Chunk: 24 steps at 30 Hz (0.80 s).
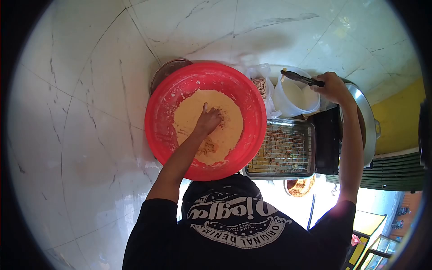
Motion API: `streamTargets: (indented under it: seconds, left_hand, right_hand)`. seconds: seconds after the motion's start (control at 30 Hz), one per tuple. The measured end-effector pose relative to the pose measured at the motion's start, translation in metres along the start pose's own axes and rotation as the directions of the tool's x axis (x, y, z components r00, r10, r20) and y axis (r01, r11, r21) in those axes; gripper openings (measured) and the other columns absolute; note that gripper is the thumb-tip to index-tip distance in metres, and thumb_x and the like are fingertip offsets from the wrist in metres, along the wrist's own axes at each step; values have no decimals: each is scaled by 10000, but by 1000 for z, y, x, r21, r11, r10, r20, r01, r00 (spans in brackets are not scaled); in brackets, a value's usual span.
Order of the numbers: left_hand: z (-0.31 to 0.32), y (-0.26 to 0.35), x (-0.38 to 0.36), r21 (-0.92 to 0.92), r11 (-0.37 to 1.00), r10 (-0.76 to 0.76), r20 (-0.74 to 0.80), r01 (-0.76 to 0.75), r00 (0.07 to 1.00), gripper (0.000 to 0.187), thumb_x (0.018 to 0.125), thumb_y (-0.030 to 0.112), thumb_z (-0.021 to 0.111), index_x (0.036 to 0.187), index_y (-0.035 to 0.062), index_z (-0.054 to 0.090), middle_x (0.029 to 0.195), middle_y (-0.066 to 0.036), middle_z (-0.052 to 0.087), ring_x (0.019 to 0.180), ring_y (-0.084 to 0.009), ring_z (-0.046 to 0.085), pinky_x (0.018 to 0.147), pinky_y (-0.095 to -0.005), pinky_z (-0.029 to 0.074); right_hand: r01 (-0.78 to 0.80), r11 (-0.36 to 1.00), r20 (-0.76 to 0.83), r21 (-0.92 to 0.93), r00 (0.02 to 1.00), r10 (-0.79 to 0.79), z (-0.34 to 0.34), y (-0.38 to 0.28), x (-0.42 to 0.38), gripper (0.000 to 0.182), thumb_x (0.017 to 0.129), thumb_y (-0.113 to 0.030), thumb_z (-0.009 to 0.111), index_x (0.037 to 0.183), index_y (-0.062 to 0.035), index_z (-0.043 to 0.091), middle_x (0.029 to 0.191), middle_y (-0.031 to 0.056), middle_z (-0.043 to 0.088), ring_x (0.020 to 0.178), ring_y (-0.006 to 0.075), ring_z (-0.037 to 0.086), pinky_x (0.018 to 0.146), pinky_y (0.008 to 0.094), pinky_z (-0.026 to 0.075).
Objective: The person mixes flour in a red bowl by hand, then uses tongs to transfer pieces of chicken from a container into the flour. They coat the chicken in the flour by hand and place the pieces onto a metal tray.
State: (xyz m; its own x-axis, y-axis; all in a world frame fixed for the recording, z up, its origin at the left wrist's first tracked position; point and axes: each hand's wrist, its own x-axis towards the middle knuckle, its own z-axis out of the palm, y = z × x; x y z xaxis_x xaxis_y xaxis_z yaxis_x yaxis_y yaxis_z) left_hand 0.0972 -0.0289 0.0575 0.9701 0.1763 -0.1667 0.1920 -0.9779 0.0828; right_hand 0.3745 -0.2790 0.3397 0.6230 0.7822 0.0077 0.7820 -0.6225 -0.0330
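Observation:
A wide red basin (pixel 157 114) holds pale yellow flour (pixel 189 108). My left hand (pixel 209 120) is down in the flour, its thumb apart and the other fingers partly sunk or curled; whether it grips anything there is hidden. A coated lump (pixel 207 146) lies in the flour below the hand. My right hand (pixel 333 87) is closed round the handle of black tongs (pixel 299 77). The tips of the tongs are over a white tub (pixel 283 96) of whitish liquid, with a small yellowish bit at them.
A plastic bag (pixel 259 83) of pinkish pieces stands between basin and tub. Below the tub is a metal tray with a wire rack (pixel 283 148). At the right are a black box-like object (pixel 327 139) and a large metal pan (pixel 368 121). A tiled wall (pixel 99 103) runs behind.

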Motion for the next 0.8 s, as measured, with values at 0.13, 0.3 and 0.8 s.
streamTargets:
  seconds: [0.13, 0.3, 0.8]
  left_hand:
    - [10, -9, 2, 20, 1000, 22, -166, -19, 986, 168, 820, 104, 534, 947, 81, 642, 1058, -90, 580, 1132, -250, 489, 1103, -556, 134]
    - [-2, -6, 5, -676, 731, -338, -238, 94, 911, 193, 885, 110, 543, 1067, 48, 557, 991, -77, 614, 978, -208, 579, 949, -430, 367]
    - [-38, -10, -30, -978, -1, -349, 196, 209, 916, 436, 816, 109, 682, 1189, 12, 478, 926, -101, 652, 861, -145, 628, 740, -267, 484]
  right_hand:
    - [-114, 991, 81, -74, 989, 120, 20, 24, 6, 409, 726, -298, 718, 1056, -64, 661, 1050, 155, 627, 983, 311, 603, 853, 398, 476]
    - [-160, 973, 216, -165, 957, 194, 62, 34, 17, 391, 712, -299, 729, 1027, -74, 669, 1067, 129, 627, 1001, 288, 604, 856, 389, 486]
    - [-137, 959, 353, -250, 909, 222, 134, 48, 49, 426, 686, -295, 760, 1052, -106, 651, 1092, 113, 625, 1023, 289, 597, 855, 397, 488]
